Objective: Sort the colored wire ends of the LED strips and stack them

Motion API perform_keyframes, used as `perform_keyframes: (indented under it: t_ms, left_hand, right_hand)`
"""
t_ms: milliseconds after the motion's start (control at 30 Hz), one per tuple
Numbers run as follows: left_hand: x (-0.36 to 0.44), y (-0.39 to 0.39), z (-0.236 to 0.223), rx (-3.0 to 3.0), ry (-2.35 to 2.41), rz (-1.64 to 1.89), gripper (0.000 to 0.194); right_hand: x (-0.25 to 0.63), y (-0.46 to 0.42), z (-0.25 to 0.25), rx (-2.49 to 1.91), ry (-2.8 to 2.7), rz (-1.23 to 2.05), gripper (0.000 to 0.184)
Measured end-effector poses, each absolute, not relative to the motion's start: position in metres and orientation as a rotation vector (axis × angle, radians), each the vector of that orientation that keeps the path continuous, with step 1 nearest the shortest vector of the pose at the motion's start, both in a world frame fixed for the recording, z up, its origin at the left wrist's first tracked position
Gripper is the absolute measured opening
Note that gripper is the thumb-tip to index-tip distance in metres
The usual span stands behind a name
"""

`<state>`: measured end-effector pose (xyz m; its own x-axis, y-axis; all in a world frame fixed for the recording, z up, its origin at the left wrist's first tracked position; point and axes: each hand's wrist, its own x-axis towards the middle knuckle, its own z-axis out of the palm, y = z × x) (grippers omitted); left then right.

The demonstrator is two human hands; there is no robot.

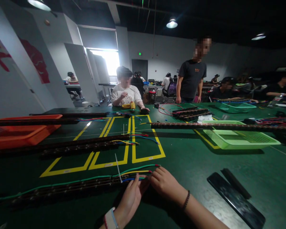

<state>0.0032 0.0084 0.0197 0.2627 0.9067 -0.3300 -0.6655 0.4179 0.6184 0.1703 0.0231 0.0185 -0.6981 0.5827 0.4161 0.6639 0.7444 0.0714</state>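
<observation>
A long dark wire harness [69, 187] lies along the near left of the table, and its loose wires point toward my hands. My left hand [132, 195] is closed around the blue and green wires near their ends, thumb on top. Beside it my right hand [165, 183] has its fingers pinched together at the wire ends; what they grip is hidden. A yellow wire [138, 172] with a red tip and a green wire [133, 168] pass just above my fingers. A white cable tie [118, 168] sticks up from the harness, left of my hands.
More harnesses [85, 144] lie across the yellow-taped table [181, 171]. An orange basket [26, 135] is at left, a light green basket [243, 144] at right. Near my right forearm lie a phone [235, 200] and a dark strip [235, 183]. Across the table sits a person [127, 92]; another stands [192, 79].
</observation>
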Motion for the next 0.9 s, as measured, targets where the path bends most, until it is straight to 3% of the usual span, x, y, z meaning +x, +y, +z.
perform_keyframes:
  t_ms: [133,433,767,900]
  left_hand:
    - [0.003,0.009,0.017,0.371,0.732,1.098,0.013]
    - [-0.001,0.005,0.008,0.451,0.799,1.104,0.023]
    - [-0.002,0.006,-0.001,0.431,0.748,1.096,0.025]
    - [-0.004,0.005,0.001,0.399,0.751,1.034,0.028]
  right_hand:
    - [0.170,0.023,0.015,-0.996,-2.448,-0.205,0.015]
    - [0.175,0.045,0.005,-1.243,-1.933,0.628,0.012]
    - [0.174,0.041,-0.005,-1.142,-2.077,0.287,0.013]
    - [0.179,0.020,0.016,-0.858,-2.352,0.133,0.032]
